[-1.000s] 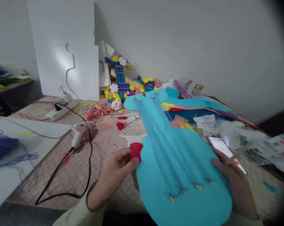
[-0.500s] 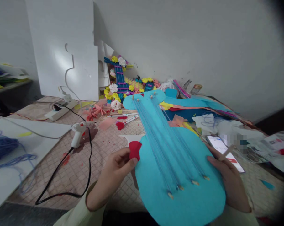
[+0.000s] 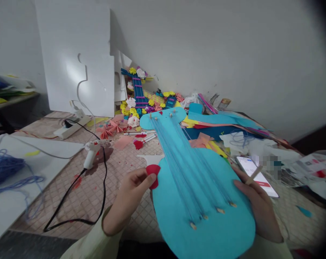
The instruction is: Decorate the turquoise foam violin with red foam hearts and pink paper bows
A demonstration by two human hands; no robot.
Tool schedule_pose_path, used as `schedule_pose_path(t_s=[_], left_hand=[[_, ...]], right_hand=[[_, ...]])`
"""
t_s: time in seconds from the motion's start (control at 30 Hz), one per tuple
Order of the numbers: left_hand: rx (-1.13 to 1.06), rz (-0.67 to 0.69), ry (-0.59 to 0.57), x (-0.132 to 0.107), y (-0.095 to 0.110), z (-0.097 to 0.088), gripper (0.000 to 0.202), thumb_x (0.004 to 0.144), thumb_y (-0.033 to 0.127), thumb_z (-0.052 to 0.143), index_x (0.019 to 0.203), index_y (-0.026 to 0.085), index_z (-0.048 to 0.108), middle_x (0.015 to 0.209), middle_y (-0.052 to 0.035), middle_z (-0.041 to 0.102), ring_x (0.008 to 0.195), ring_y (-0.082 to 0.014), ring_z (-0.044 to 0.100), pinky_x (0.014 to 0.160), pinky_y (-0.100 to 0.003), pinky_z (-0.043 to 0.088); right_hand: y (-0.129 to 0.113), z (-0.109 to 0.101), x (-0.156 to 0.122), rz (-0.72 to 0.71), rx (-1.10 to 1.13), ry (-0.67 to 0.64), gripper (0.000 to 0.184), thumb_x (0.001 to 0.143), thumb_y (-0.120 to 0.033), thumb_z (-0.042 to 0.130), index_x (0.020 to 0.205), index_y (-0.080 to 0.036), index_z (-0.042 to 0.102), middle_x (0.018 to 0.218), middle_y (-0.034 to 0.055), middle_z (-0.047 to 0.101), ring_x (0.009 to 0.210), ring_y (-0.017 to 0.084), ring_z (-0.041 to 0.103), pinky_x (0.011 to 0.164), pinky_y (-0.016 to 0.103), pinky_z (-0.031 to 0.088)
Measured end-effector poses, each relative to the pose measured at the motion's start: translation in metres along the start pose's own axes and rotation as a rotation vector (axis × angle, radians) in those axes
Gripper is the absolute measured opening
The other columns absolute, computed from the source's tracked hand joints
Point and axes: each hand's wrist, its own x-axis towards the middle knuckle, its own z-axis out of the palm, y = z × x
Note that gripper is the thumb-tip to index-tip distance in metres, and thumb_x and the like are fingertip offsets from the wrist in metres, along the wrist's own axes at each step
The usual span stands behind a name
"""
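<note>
A turquoise guitar-shaped cutout (image 3: 206, 235) tilts up in front of me, with blue yarn strings strung between small wooden pegs on its head and body. My right hand (image 3: 261, 208) grips its right edge, thumb on the front face. A thin wooden stick (image 3: 254, 175) pokes out between that hand's fingers. Between thumb and fingers, my left hand (image 3: 133, 192) pinches a small red paper piece (image 3: 153, 169) with curved-in sides. The red piece is at the guitar's left edge; whether it touches is unclear.
On the left lie a white glue gun (image 3: 91, 154) with a black cord, a power strip (image 3: 72, 126) and blue yarn (image 3: 6, 167) on a white board. Paper flowers and a decorated blue guitar (image 3: 138, 91) stand behind. To the right, a phone (image 3: 257, 176) lies beside plastic bags.
My left thumb has shifted up over the red paper piece, which sits slightly lower and tilted. The guitar and my right hand have moved slightly left in view.
</note>
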Motion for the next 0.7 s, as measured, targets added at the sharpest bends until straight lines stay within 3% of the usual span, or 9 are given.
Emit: schedule_pose_path(t_s=[0.27,0.5,0.7], left_hand=[[0.053,0.014,0.005,-0.002,0.001,0.002,0.020,0.069,0.033,0.058,0.069,0.014,0.065,0.058,0.0005,0.053,0.055,-0.0099,0.043,0.050,-0.021,0.034],[-0.039,-0.023,0.028,-0.003,-0.006,0.000,0.019,0.069,0.032,0.061,0.074,0.016,0.068,0.069,-0.0031,0.064,0.065,-0.0140,0.052,0.061,-0.025,0.041],[-0.098,-0.013,0.004,-0.004,-0.010,-0.001,0.022,0.070,0.034,0.059,0.079,0.016,0.068,0.073,-0.0040,0.065,0.068,-0.0154,0.054,0.063,-0.026,0.043]], right_hand=[[0.001,-0.001,-0.004,-0.046,-0.017,0.022,0.033,0.052,-0.035,0.069,0.085,-0.033,0.068,0.104,-0.0034,0.065,0.099,0.027,0.057,0.067,0.032,0.052],[0.006,-0.005,-0.001,-0.095,-0.047,-0.029,0.032,0.057,-0.035,0.068,0.089,-0.038,0.066,0.106,-0.0065,0.064,0.107,0.026,0.053,0.079,0.036,0.050],[0.009,-0.005,-0.001,-0.107,-0.069,-0.018,0.031,0.058,-0.036,0.067,0.089,-0.035,0.067,0.104,-0.0032,0.065,0.103,0.027,0.056,0.073,0.036,0.052]])
